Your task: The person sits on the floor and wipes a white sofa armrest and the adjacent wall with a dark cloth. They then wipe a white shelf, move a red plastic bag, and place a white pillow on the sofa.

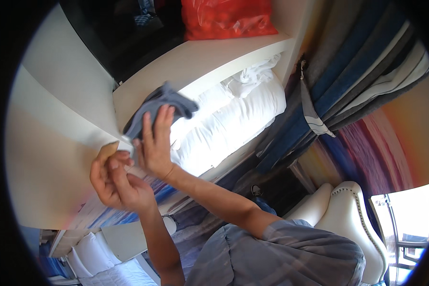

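Dark grey cloth (157, 107), blurred and bunched, lies under the spread fingers of my right hand (155, 144), near the inner corner of a white built-in shelf (214, 57). Below and left of it is my left hand (123, 178), palm up with its fingers curled. A small tan shape shows at its fingertips; I cannot tell whether it is a fingertip or a held piece. Both hands are close together but look apart, in front of the pale curved wall panel (57, 143).
A red plastic bag (228, 21) stands on the shelf beside a dark glossy panel (103, 35). White bedding (228, 121) fills the lower shelf. Striped curtains (343, 78) hang at right, above a cream studded chair (354, 214). A bed with white pillows (93, 250) is at lower left.
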{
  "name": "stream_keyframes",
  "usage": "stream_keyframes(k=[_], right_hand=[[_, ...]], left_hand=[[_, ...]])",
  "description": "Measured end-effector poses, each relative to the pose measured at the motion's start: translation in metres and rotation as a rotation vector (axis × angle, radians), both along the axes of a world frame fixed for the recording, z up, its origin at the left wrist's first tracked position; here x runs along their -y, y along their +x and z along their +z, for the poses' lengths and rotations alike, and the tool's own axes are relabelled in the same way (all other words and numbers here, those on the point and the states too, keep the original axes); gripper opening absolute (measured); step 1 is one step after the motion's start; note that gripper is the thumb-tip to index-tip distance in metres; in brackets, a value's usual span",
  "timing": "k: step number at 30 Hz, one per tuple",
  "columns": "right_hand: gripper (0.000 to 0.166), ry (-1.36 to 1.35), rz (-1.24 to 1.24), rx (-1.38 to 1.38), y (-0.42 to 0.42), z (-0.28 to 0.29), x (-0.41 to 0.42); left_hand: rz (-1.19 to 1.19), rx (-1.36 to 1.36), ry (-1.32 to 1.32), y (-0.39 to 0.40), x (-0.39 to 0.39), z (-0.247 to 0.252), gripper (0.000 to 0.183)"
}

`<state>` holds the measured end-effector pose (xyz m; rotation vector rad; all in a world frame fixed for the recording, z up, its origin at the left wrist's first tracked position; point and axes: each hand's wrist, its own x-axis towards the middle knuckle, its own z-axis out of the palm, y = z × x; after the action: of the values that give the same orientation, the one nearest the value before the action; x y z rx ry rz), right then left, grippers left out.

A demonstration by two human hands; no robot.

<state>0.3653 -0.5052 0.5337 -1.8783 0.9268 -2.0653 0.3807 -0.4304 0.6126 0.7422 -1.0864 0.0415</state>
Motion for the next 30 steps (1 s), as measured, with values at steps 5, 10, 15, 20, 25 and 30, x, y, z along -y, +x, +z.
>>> stream_keyframes(k=[5, 10, 15, 20, 25, 30], right_hand=[[0.062, -0.078, 0.070, -0.106, 0.019, -0.010, -0.021], [0.061, -0.138, 0.001, -0.231, -0.010, -0.013, 0.002], [0.069, -0.075, -0.202, -0.149, -0.057, -0.007, 0.044], [0.066, -0.071, -0.333, -0.054, -0.112, 0.005, 0.093], [0.044, -0.076, -0.557, 0.070, -0.187, 0.015, 0.153], [0.030, 0.166, -0.555, 0.519, -0.292, 0.032, 0.191]], left_hand=[[-0.018, -0.177, 0.048, 0.008, -0.027, -0.004, 0.031], [-0.027, -0.193, 0.108, 0.008, -0.023, -0.006, 0.029], [-0.096, -0.146, 0.197, -0.010, -0.011, -0.012, 0.030], [-0.188, -0.073, 0.270, -0.021, 0.006, -0.014, 0.032], [-0.244, 0.017, 0.323, -0.050, 0.039, -0.006, 0.033], [-0.200, 0.227, 0.308, -0.066, 0.086, -0.001, 0.035]])
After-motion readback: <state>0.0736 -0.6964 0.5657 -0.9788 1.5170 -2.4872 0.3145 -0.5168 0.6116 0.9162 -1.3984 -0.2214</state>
